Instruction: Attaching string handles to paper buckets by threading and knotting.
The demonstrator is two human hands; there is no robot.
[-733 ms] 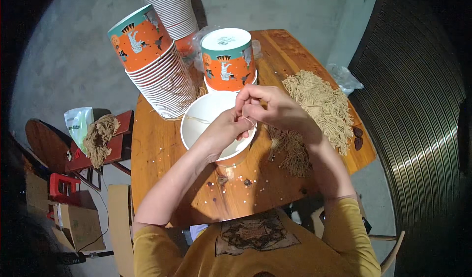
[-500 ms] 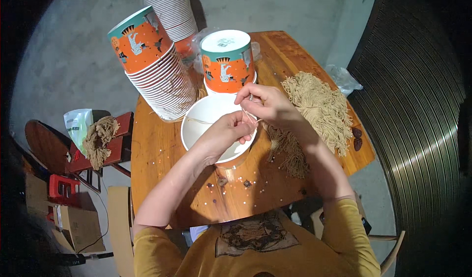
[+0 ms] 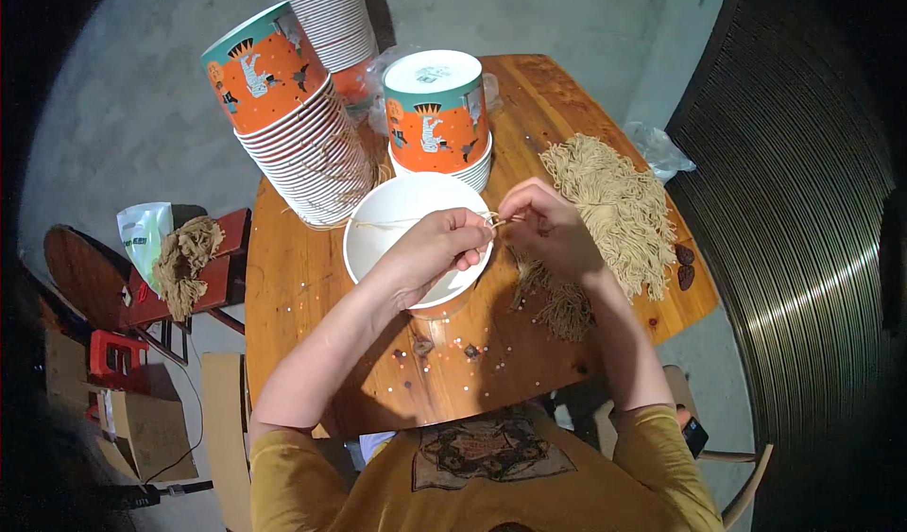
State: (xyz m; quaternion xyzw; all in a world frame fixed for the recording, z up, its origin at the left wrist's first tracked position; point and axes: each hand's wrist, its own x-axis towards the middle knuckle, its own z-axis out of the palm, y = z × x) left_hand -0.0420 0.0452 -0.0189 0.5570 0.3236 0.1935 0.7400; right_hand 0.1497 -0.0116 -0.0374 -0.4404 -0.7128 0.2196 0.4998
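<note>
left hand point(image 3: 452, 246): thumb and forefinger pressed together, pinching a thin tan cord point(image 3: 376, 224). right hand point(image 3: 543, 225): fingers bent, tips drawn in at the same cord just beside the left fingertips, pinching it too; lower fingers in shadow, their exact curl i cannot tell.

cord position: runs from the left rim of a white-lined bowl point(image 3: 373, 253), across its mouth, to my left fingertips; a short bit shows between the two hands. left hand is over the right part of the bowl, right hand just beyond its right rim. bowl sits mouth up on the wooden table point(image 3: 453, 390).

behind the bowl: orange and teal tub point(image 3: 436, 121), upside down, on top of others nested under it. to the left, a leaning stack of tubs point(image 3: 307, 149), loose strands hanging on its right side. a further stack point(image 3: 326, 17) farther back.

right of my right hand: large heap of pale cords point(image 3: 619, 211), strands tangled. smaller, darker bunch point(image 3: 564, 312) nearer me, partly under my forearm. two dark brown lumps point(image 3: 686, 265) at the table's right edge.

small white specks scattered on the wood in front of me. off to the left, a tan bundle point(image 3: 186, 263) on a reddish bench point(image 3: 227, 258), pale bag point(image 3: 146, 239) beside it.
</note>
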